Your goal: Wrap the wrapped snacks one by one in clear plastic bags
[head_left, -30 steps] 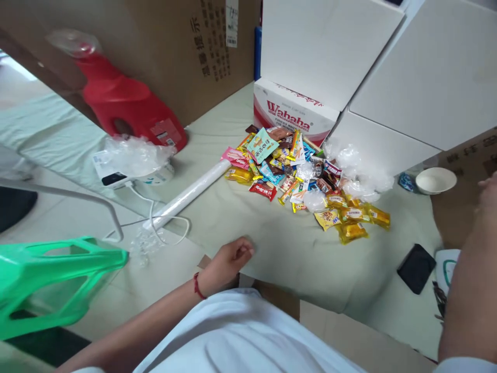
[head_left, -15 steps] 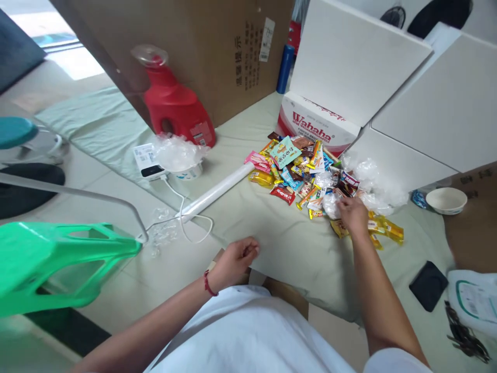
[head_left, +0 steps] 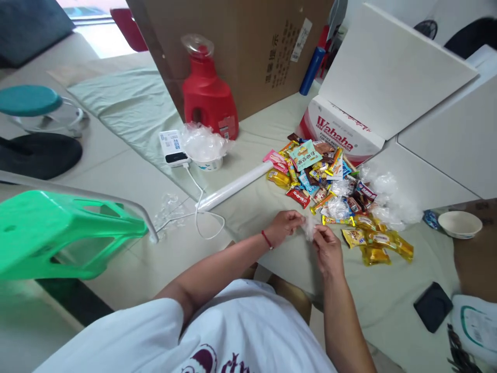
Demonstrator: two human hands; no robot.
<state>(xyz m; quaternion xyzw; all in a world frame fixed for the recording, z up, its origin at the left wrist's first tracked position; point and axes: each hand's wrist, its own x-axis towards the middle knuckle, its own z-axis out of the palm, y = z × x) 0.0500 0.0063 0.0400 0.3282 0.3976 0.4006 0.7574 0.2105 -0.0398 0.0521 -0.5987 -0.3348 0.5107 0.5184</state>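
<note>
Both hands meet just below the middle of the view over a pale green cloth (head_left: 295, 259) spread on the floor. The left hand (head_left: 285, 227) and the right hand (head_left: 328, 251) each pinch a side of a small clear plastic bag (head_left: 310, 228), fingers closed on its edges; the bag is crumpled and see-through, and whether anything sits inside it is hard to tell. A red cord circles the left wrist.

At about 1 o'clock from the hands lies a heap of wrapped snacks (head_left: 322, 178), with several yellow packets (head_left: 378, 243) spilling out at 3 o'clock and loose clear bags (head_left: 388, 199) along the heap's right edge. Behind the heap, at 1 o'clock, an open Wahaha carton (head_left: 341, 132) stands with its white flap raised. A white tube (head_left: 236, 185) lies slanted at 10 o'clock, its upper end touching the heap. Further out at 11 o'clock stand a red detergent bottle (head_left: 207, 98), a white cup (head_left: 205, 155) stuffed with plastic film and a white power bank (head_left: 173, 147) with its cable.

A white bowl (head_left: 460, 224) sits at 3 o'clock near the view's edge, a black pouch (head_left: 433, 306) at 4 o'clock, and a green plastic stool (head_left: 66, 233) lies tipped at 9 o'clock.
</note>
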